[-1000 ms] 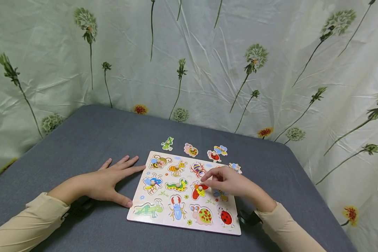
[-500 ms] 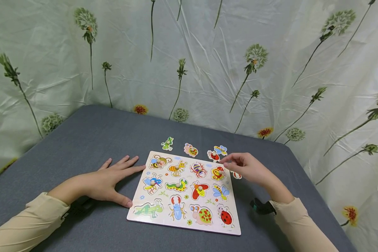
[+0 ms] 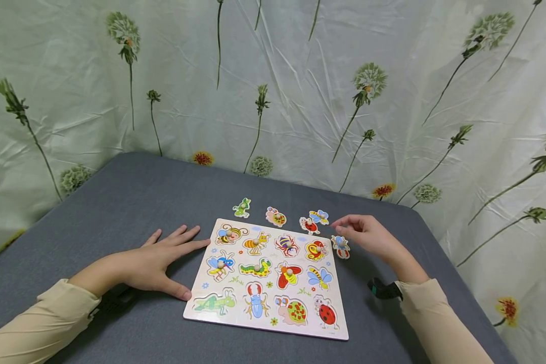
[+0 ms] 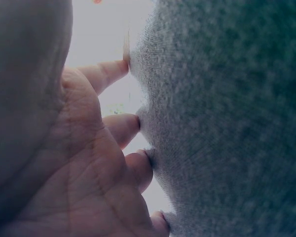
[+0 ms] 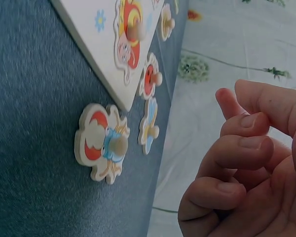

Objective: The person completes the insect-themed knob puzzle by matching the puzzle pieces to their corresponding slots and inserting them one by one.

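Gray bench (image 3: 141, 202): L hand (image 3: 156, 260), fingers apart, touches bug board (image 3: 238, 290); R hand (image 3: 368, 235), loosely bent, is nr beetle pc (image 3: 341, 247).

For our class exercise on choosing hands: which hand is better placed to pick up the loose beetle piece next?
Probably the right hand: it holds nothing and is close beside the beetle piece. The left hand lies spread at the opposite edge of the board, farther from that piece.
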A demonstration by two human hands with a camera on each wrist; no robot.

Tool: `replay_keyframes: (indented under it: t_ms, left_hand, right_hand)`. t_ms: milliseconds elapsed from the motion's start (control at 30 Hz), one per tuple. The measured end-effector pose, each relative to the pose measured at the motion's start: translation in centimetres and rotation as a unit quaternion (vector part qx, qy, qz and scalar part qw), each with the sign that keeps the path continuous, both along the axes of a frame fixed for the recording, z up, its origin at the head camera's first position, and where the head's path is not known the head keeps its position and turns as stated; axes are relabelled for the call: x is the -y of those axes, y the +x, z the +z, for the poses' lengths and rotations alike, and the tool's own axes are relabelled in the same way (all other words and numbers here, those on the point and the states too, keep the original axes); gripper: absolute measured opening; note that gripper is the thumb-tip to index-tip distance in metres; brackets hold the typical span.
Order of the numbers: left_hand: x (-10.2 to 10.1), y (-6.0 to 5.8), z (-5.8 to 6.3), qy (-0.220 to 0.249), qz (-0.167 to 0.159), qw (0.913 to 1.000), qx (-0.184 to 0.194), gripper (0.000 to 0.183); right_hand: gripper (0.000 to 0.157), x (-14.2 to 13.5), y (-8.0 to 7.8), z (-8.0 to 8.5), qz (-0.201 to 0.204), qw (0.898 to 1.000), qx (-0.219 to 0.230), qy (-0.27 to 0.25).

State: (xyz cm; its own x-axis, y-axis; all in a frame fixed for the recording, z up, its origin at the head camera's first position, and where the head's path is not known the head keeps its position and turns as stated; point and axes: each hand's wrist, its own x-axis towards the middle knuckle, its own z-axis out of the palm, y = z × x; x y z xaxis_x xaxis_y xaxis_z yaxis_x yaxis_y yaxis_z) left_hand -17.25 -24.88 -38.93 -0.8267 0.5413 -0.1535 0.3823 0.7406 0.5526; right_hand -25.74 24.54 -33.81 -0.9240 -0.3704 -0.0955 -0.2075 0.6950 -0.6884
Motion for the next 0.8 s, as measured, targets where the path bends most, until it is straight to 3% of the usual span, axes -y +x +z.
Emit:
replay_keyframes:
  t_ms: [500, 800]
  left_hand:
    - [0.0, 0.0, 0.1, 0.001, 0.003, 1.0, 0.005, 0.116]
    - [0.0, 0.0, 0.1, 0.001, 0.001, 1.0, 0.003, 0.116]
  right_hand:
    - [0.039, 0.9, -4.1, -0.8, -0.041, 0.999, 0.001, 0.024]
    - [0.034, 1.1, -7.0, -2.5, -0.057, 0.998, -0.013, 0.035]
